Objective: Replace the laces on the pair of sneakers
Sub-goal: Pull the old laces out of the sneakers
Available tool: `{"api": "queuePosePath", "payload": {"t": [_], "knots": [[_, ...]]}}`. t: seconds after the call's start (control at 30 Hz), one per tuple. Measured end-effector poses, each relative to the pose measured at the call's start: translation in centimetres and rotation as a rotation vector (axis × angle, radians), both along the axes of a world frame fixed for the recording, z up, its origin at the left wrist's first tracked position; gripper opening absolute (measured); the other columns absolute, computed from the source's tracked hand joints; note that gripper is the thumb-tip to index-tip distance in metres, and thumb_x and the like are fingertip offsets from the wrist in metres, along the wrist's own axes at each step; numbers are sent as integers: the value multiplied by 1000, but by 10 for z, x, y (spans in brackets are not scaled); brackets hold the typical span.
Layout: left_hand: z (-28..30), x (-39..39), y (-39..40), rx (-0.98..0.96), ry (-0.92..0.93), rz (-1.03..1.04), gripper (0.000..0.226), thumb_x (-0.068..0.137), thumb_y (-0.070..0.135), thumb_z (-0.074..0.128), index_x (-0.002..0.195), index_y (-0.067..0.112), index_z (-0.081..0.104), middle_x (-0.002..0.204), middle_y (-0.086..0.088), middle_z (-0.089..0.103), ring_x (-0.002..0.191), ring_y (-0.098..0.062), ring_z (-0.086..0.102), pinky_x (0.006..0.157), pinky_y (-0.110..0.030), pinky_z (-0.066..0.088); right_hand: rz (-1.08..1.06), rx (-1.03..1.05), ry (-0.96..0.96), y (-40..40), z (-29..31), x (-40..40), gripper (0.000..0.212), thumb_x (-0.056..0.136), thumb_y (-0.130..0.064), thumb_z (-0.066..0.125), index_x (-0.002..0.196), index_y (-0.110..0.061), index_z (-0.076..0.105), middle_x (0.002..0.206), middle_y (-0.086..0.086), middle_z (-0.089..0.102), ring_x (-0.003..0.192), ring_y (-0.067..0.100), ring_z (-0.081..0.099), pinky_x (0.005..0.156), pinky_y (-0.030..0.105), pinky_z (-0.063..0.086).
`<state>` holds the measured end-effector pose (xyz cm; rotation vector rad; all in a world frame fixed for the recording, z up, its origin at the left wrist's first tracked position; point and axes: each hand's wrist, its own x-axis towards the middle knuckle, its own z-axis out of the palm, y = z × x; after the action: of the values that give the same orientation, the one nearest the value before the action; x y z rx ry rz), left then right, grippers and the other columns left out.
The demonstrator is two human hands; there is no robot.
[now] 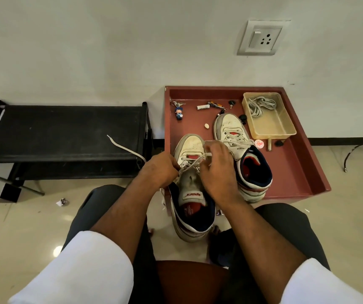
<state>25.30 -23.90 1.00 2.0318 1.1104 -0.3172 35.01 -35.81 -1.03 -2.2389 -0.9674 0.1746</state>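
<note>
Both hands are working the lace on the near sneaker (192,194), which sits half on the edge of the red tray (296,172) and half over the floor, heel toward the person, probably so the eyelets face up and are easy to reach. The left hand (162,170) has a tight grip pinching the lace (194,161) at the left eyelets, and the right hand (218,170) curls over the crossing, pinching it too as far as I can tell. Just beyond the right hand is the second sneaker (241,154), laced. Farther off to the right, a plastic tub (285,130) holds a bundle of laces (260,106). Way left, one loose lace (125,148) drapes over the black rack (66,128).
</note>
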Motion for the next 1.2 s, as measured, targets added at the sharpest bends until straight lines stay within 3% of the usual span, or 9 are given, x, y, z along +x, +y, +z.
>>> {"api": "queuePosePath", "payload": {"t": [0.27,0.33,0.43,0.57,0.73,0.83,0.9,1.07,1.2], "knots": [[4,-1,-5,5,-17,4,16,91,12,60,102,16,72,90,-5,69,81,-21,67,74,-36,59,275,-465,-232,8,-8,-7,22,91,-34,59,105,-25,72,157,-3,25,146,30,11,116,53,9],[4,-1,-4,1,-16,18,16,91,12,61,102,16,72,87,-5,68,78,-21,66,69,-34,58,194,-229,-84,7,-8,-5,14,90,-25,63,92,-19,75,155,-3,33,145,26,20,119,46,17],[4,-2,-2,-8,-4,24,16,92,11,60,103,15,72,77,-2,64,65,-15,60,51,-25,44,-124,325,364,1,19,0,17,89,-14,66,74,-21,67,146,-2,44,133,8,37,104,8,31],[5,0,-2,-18,-3,30,18,92,12,60,106,13,72,77,-2,63,66,-17,59,55,-26,45,-173,636,138,-12,44,9,13,87,-13,67,82,-24,62,131,2,50,127,13,46,101,9,33],[6,0,-3,-12,-5,18,21,93,9,58,106,16,73,79,0,62,69,-17,59,61,-28,48,154,62,-357,-3,34,-2,29,82,-30,68,110,-23,69,146,9,43,139,30,28,111,50,26],[5,-1,-4,-14,-18,-4,22,92,8,57,107,14,71,84,-1,65,71,-17,62,56,-26,47,344,-479,-337,4,16,-13,21,88,-35,64,107,-28,69,160,0,16,148,33,-1,115,59,3],[4,-1,-4,-12,-24,-10,21,92,8,58,107,14,71,84,-1,64,69,-15,60,53,-24,44,324,-544,-317,5,4,-14,18,90,-34,62,105,-27,70,160,-1,17,148,34,0,114,61,4],[5,0,-4,-15,-24,13,21,92,9,59,108,15,73,81,0,64,69,-15,60,53,-25,44,200,-235,-63,2,7,-8,8,88,-27,67,87,-26,75,152,-16,36,145,17,18,114,51,15],[3,-1,-3,-4,-21,17,20,93,11,60,107,17,73,71,4,58,60,-11,53,48,-24,41,-9,365,311,-10,55,-4,18,83,-9,72,77,-25,71,140,-13,52,136,5,36,114,24,28]]}}
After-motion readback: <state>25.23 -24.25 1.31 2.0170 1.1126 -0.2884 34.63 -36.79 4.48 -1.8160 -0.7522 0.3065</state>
